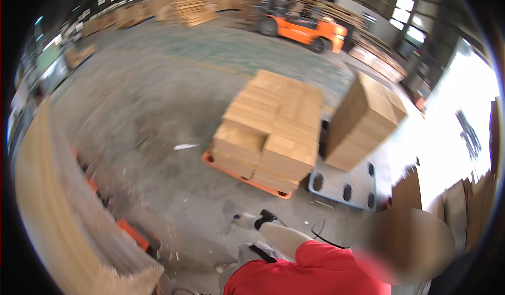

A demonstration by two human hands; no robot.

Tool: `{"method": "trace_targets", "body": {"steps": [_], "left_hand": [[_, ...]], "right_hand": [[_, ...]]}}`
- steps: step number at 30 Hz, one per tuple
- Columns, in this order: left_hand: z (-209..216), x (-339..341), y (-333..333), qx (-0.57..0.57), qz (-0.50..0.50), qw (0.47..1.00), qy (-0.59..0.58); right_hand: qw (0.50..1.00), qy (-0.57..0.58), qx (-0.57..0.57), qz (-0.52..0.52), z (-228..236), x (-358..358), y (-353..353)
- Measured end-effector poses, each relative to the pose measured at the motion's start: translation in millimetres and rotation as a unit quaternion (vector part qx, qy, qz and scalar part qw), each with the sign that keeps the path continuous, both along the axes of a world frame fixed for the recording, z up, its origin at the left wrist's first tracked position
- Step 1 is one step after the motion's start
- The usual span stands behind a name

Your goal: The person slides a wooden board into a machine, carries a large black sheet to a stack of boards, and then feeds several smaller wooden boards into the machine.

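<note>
Neither of my hands shows in the head view. Close in front, at the lower right, a co-worker in a red shirt (315, 274) bends forward. One bare arm (284, 238) of theirs stretches to the left, with a dark object (265, 218) at its wrist or hand that is too blurred to name. A thin black cable or hose (322, 235) curves beside that arm. Beyond them, stacked wooden boards (289, 150) stand on an orange pallet (247, 181).
A taller board stack (357, 121) rests on a pale pallet with holes (336, 188) at the right. Long wooden stock (63, 205) runs along the left, with orange parts (132, 234) beside it. An orange forklift (305, 31) stands at the back. A white scrap (185, 146) lies on the concrete floor.
</note>
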State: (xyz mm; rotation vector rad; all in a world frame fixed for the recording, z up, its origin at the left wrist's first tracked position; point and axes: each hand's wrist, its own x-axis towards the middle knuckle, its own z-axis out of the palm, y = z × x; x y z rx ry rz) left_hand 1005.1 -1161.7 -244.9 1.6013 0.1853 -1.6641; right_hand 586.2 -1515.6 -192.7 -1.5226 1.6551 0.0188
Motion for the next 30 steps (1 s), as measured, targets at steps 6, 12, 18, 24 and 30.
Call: {"method": "trace_targets", "body": {"steps": [6, 12, 18, 24, 30], "left_hand": [[22, 121, -145, -0.035, -0.040, 0.997, 0.054], [48, 57, -319, -0.015, -0.181, 0.981, -0.062], [34, -34, -437, -0.043, -0.251, 0.964, -0.079], [88, -96, -519, -0.203, -0.338, 0.919, -0.020], [20, 19, -432, -0.007, -0.119, 0.972, -0.202]], "right_hand": [[0.980, -0.024, 0.125, -0.151, -40, 26, 55], [0.913, 0.046, 0.270, -0.304, -169, -99, 159], [0.871, 0.005, 0.297, -0.392, -89, -153, 91], [0.935, -0.024, 0.106, -0.337, -99, -200, -60], [0.862, -0.253, 0.200, -0.391, -66, -119, -254]]}}
